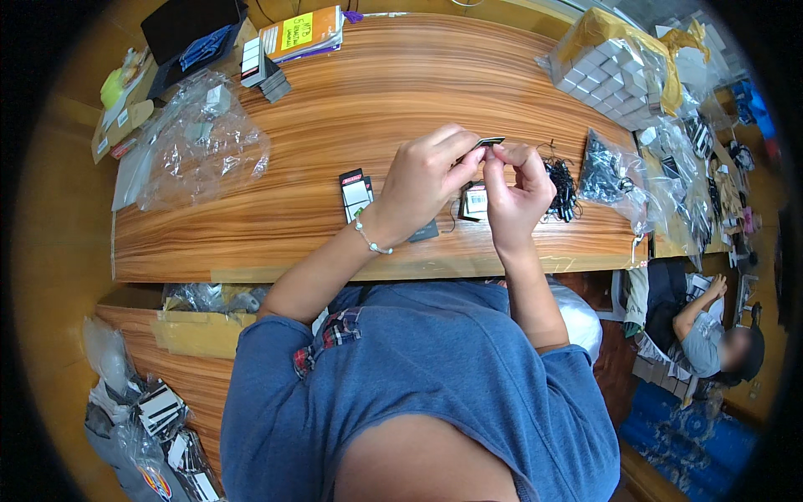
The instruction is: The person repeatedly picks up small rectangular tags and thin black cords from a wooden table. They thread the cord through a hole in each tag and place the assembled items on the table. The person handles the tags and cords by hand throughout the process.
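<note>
Above the wooden table, my left hand [425, 174] pinches a small black tag [492, 141], seen nearly edge-on. My right hand [520, 191] meets it at the tag's near end, thumb and forefinger pressed together; what sits between those fingertips is too small to make out. Under my left wrist lie black-and-white cards with a red strip [355, 191]. A small stack of tags with a barcode label [476, 202] rests between my hands. Just right of my right hand is a tangled heap of black strings [564, 189].
A clear bag of black pieces [599, 167] lies at the right, near a wrapped block of small white boxes [604, 79]. Crumpled clear plastic [205, 155], a card stack [264, 74] and notebooks [303, 35] occupy the far left. Another person [711, 339] sits at the right.
</note>
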Motion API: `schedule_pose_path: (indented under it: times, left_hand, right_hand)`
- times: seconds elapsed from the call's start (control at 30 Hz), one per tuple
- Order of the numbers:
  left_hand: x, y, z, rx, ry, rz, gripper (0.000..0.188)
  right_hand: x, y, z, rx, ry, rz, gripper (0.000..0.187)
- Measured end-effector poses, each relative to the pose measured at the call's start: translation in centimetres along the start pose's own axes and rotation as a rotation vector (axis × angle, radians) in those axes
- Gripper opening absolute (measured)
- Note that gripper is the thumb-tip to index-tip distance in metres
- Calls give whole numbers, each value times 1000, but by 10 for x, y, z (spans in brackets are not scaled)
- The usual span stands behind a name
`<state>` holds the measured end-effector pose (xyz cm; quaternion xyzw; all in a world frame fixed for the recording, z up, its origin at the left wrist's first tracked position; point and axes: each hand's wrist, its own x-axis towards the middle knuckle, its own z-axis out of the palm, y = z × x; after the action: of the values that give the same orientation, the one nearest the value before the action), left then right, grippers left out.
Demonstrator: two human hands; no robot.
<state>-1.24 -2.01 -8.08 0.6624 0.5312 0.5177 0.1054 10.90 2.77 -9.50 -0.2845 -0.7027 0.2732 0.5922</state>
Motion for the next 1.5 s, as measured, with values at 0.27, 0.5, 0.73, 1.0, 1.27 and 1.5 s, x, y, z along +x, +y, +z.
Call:
schedule_pose_path:
  times: [0.27,0.5,0.73,1.0,1.27,1.5]
  left_hand:
    - [6,-11,9,157,14,161,10]
    - [19,-13,-2,384,-149,249,17]
    - [34,-18,-5,521,-152,507,22]
    - [36,-29,4,409,-186,708,24]
    - [-5,-38,-10,-182,-199,-140,33]
    - [-80,-87,-75,393,-237,-501,58]
  right_hand:
    - [-2,6,0,218,34,267,6]
    - [16,12,-18,481,-220,560,21]
    - [24,36,-29,911,-286,941,15]
    - [19,47,-31,579,-82,897,3]
    - [48,15,-25,1012,-146,393,7]
    - [33,-10,-22,863,-268,580,16]
